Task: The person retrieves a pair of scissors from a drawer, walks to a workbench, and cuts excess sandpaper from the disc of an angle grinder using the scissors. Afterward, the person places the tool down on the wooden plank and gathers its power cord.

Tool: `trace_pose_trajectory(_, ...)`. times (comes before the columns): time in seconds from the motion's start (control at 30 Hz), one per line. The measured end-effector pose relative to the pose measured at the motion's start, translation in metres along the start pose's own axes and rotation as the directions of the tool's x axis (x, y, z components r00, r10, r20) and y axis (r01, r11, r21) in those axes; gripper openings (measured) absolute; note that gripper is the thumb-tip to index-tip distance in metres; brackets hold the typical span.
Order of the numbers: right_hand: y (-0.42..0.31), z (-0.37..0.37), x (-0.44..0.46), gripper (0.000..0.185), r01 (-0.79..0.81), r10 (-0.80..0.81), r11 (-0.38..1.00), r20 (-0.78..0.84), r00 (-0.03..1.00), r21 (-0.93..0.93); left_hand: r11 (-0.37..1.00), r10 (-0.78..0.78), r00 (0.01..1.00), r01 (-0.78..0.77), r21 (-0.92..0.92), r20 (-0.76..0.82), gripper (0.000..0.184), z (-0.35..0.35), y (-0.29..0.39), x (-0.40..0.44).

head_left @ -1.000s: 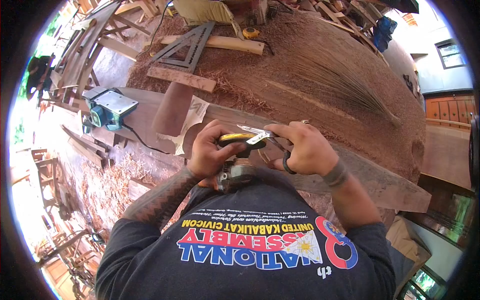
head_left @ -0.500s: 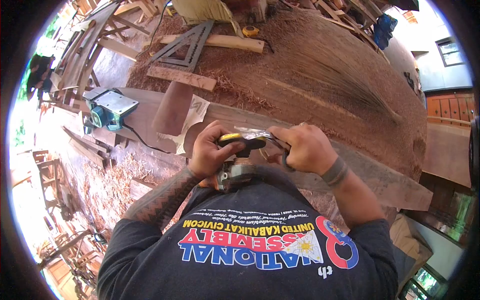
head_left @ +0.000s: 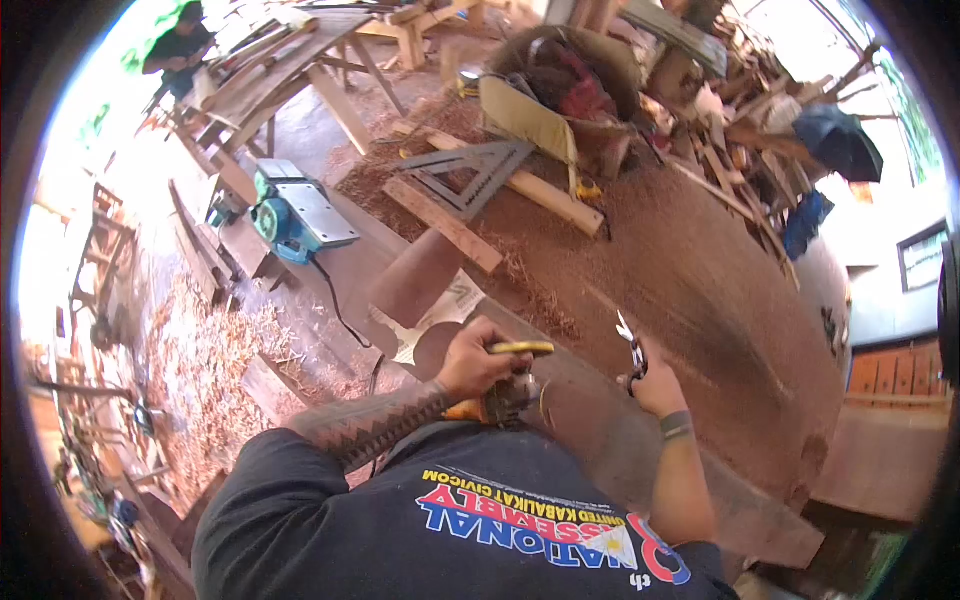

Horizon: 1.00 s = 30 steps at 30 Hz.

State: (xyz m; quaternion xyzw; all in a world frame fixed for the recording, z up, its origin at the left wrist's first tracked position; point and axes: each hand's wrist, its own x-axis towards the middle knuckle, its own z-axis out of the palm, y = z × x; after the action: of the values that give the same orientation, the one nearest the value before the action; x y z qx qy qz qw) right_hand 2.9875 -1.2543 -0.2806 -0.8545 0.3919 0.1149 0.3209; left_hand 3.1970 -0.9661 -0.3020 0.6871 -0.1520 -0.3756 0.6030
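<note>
My left hand (head_left: pixel 475 362) is closed on a yellow-edged sanding pad (head_left: pixel 530 348), in front of my body. Just beneath the pad, an angle grinder (head_left: pixel 510 400) is partly hidden by my hand and shirt. In my right hand (head_left: pixel 657 385) is a pair of scissors (head_left: pixel 636 355), blades pointing away from me and a little apart. Beyond my left hand a brown sheet of sandpaper (head_left: pixel 425 272) and a torn piece with a printed pale back (head_left: pixel 462 298) lie on the wooden plank (head_left: pixel 590 400).
A teal electric planer (head_left: pixel 295 215) rests on the plank's left part, its cord trailing towards me. Farther off are a metal triangle square (head_left: pixel 485 175), a short board (head_left: pixel 440 222) and a tape measure (head_left: pixel 588 190). Shavings cover the ground. Another person (head_left: pixel 182 50) stands at the far left.
My right hand with the scissors has moved away from the pad, out to the right. My left hand stays at the pad. The view has turned, bringing the other person and more of the yard into sight.
</note>
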Motion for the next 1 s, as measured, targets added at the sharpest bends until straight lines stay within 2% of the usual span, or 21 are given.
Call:
trace_pose_trajectory(0.03, 0.011, 0.01, 0.014, 0.084, 0.013, -0.013, 1.0, -0.022, 1.0, -0.024, 0.991, 0.136, 0.99, -0.136, 0.009, -0.031, 0.035, 0.004, -0.007, -0.001)
trace_pose_trajectory(0.1, 0.024, 0.022, 0.043, 0.083, 0.04, -0.045, 0.997, -0.069, 0.997, -0.07, 0.872, 0.409, 0.912, -0.383, 0.306, -0.022, 0.039, 0.0, -0.016, 0.006)
trace_pose_trajectory(0.13, 0.016, 0.021, 0.051, 0.083, 0.011, -0.014, 0.995, -0.035, 0.999, -0.095, 0.815, 0.496, 0.868, -0.477, 0.329, 0.031, 0.041, -0.004, -0.004, 0.01)
trace_pose_trajectory(0.2, 0.001, 0.026, 0.063, 0.084, -0.054, 0.06, 0.987, 0.034, 0.998, -0.152, 0.724, 0.581, 0.813, -0.54, 0.429, 0.042, 0.038, -0.005, 0.009, 0.021)
trace_pose_trajectory(0.27, 0.018, 0.046, 0.091, 0.086, 0.055, -0.038, 0.98, 0.093, 0.995, -0.192, 0.653, 0.626, 0.775, -0.585, 0.481, 0.092, 0.03, -0.008, 0.019, 0.032)
trace_pose_trajectory(0.3, 0.025, 0.053, 0.102, 0.088, 0.112, -0.089, 0.972, 0.121, 0.989, -0.207, 0.603, 0.682, 0.725, -0.635, 0.483, 0.1, 0.027, -0.007, 0.025, 0.038)
trace_pose_trajectory(0.37, 0.021, 0.067, 0.103, 0.086, 0.114, -0.096, 0.946, 0.072, 0.993, -0.305, 0.488, 0.779, 0.615, -0.72, 0.493, 0.125, 0.021, 0.001, 0.036, 0.046)
trace_pose_trajectory(0.4, 0.017, 0.077, 0.103, 0.085, 0.116, -0.106, 0.93, 0.046, 0.993, -0.35, 0.439, 0.806, 0.573, -0.748, 0.498, 0.151, 0.027, 0.007, 0.033, 0.051)
trace_pose_trajectory(0.43, 0.01, 0.081, 0.097, 0.083, 0.182, -0.182, 0.895, 0.038, 0.983, -0.407, 0.388, 0.83, 0.529, -0.774, 0.501, 0.175, 0.041, 0.013, 0.03, 0.056)
trace_pose_trajectory(0.47, 0.009, 0.085, 0.096, 0.078, 0.175, -0.158, 0.883, 0.075, 0.985, -0.436, 0.32, 0.836, 0.491, -0.799, 0.509, 0.245, 0.042, 0.018, 0.02, 0.066)
trace_pose_trajectory(0.5, 0.009, 0.089, 0.097, 0.073, 0.17, -0.133, 0.869, 0.112, 0.985, -0.465, 0.274, 0.859, 0.452, -0.803, 0.529, 0.241, 0.043, 0.029, 0.018, 0.065)
trace_pose_trajectory(0.53, 0.009, 0.092, 0.104, 0.065, 0.089, 0.0, 0.876, 0.186, 0.983, -0.475, 0.122, 0.898, 0.329, -0.823, 0.554, 0.291, 0.045, 0.035, -0.001, 0.076)
trace_pose_trajectory(0.57, 0.002, 0.087, 0.102, 0.057, 0.107, -0.015, 0.864, 0.188, 0.982, -0.493, 0.018, 0.918, 0.258, -0.784, 0.62, 0.3, 0.045, 0.039, -0.004, 0.072)
trace_pose_trajectory(0.7, 0.0, 0.077, 0.103, 0.041, 0.203, -0.015, 0.746, 0.289, 0.957, -0.634, -0.072, 0.798, 0.352, -0.75, 0.658, 0.489, 0.038, 0.064, -0.056, 0.062)
trace_pose_trajectory(0.73, 0.009, 0.079, 0.111, 0.039, 0.28, -0.117, 0.771, 0.304, 0.945, -0.572, -0.136, 0.853, 0.225, -0.776, 0.616, 0.472, 0.035, 0.067, -0.061, 0.059)
trace_pose_trajectory(0.8, 0.018, 0.079, 0.118, 0.037, 0.441, -0.32, 0.78, 0.324, 0.89, -0.443, -0.124, 0.808, 0.247, -0.816, 0.564, 0.535, 0.035, 0.069, -0.064, 0.047)
trace_pose_trajectory(0.83, 0.02, 0.079, 0.115, 0.036, 0.432, -0.364, 0.863, 0.272, 0.891, -0.262, -0.109, 0.785, 0.26, -0.835, 0.539, 0.563, 0.035, 0.07, -0.062, 0.035)
trace_pose_trajectory(0.87, 0.024, 0.081, 0.109, 0.034, 0.415, -0.394, 0.907, 0.211, 0.895, -0.068, -0.05, 0.706, 0.344, -0.848, 0.527, 0.62, 0.041, 0.066, -0.06, 0.026)
trace_pose_trajectory(0.9, 0.023, 0.081, 0.104, 0.034, 0.397, -0.414, 0.908, 0.136, 0.9, 0.133, 0.016, 0.734, 0.364, -0.853, 0.521, 0.574, 0.044, 0.059, -0.063, 0.023)
trace_pose_trajectory(0.97, 0.037, 0.101, 0.109, 0.03, 0.417, -0.456, 0.879, 0.151, 0.877, 0.232, 0.123, 0.775, 0.385, -0.869, 0.479, 0.5, 0.05, 0.039, -0.065, 0.023)
trace_pose_trajectory(1.0, 0.055, 0.115, 0.115, 0.029, 0.421, -0.474, 0.862, 0.155, 0.867, 0.282, 0.371, 0.709, 0.582, -0.787, 0.492, 0.397, 0.056, 0.032, -0.068, 0.014)
